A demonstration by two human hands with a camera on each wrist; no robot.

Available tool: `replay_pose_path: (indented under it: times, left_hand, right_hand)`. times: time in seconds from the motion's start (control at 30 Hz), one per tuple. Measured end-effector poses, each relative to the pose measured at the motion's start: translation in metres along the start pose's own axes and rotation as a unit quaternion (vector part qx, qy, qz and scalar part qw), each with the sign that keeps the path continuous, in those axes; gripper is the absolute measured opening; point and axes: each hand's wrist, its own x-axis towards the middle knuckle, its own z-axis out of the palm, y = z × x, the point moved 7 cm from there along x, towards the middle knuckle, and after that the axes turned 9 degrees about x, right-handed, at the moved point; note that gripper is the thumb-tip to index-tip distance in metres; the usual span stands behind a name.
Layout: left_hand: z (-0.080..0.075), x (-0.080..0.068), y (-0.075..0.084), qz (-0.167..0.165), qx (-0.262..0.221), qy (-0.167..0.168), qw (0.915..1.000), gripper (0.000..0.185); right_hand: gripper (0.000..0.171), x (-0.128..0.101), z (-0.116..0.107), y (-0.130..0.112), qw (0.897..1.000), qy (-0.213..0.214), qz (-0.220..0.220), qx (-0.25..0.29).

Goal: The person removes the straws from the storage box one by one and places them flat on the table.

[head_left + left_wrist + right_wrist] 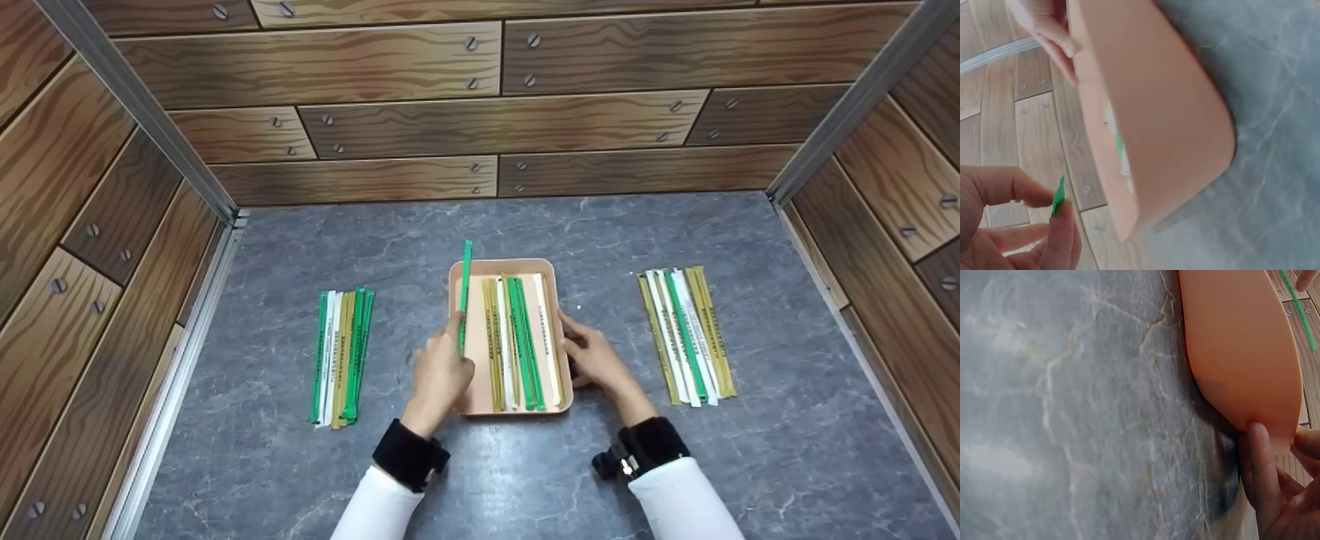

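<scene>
My left hand (441, 369) pinches a long, thin green stick packet (466, 274) over the left side of a shallow pinkish-beige tray (475, 390). In the left wrist view, thumb and finger meet on the green packet (1058, 197), apart from the tray wall. Inside the tray lie gold packets (493, 345), a white packet (505, 345), green packets (526, 345) and, nearer the right wall, another white one (546, 337). My right hand (598, 358) grips the tray's right side, with fingers against the wall and underside in the right wrist view.
A row of green, white and gold packets (343, 356) lies left of the tray. On the right lies another mixed row (686, 337). Wood-patterned panels (495, 124) and metal posts (172, 135) enclose the grey marbled tabletop (525, 480).
</scene>
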Motion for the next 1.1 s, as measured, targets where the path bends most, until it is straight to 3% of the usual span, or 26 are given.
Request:
replay_pose_path:
  times: [0.17,0.37,0.57,0.73,0.97,1.1]
  left_hand:
    - [-0.018,-0.001,-0.011,-0.008,0.019,0.042,0.9989,0.069]
    - [-0.033,-0.003,-0.048,-0.052,0.020,0.047,0.9973,0.067]
    - [-0.043,-0.011,-0.100,-0.104,0.035,0.029,0.9935,0.065]
    - [-0.050,-0.019,-0.138,-0.161,0.054,-0.006,0.9854,0.063]
    - [-0.063,-0.027,-0.173,-0.236,0.052,-0.054,0.9688,0.061]
    - [-0.065,-0.031,-0.185,-0.246,0.048,-0.066,0.9658,0.064]
  right_hand:
    - [0.054,-0.001,0.000,0.000,1.000,0.001,0.008,0.007]
    - [0.055,-0.001,0.001,0.002,0.999,-0.003,0.026,0.019]
    - [0.054,0.000,0.000,0.002,1.000,-0.002,0.024,0.011]
    - [0.053,0.001,0.000,0.002,1.000,0.005,0.011,0.005]
    - [0.053,0.001,-0.001,0.000,1.000,0.007,0.004,-0.008]
    - [0.054,-0.001,0.000,0.003,0.999,0.003,0.035,0.017]
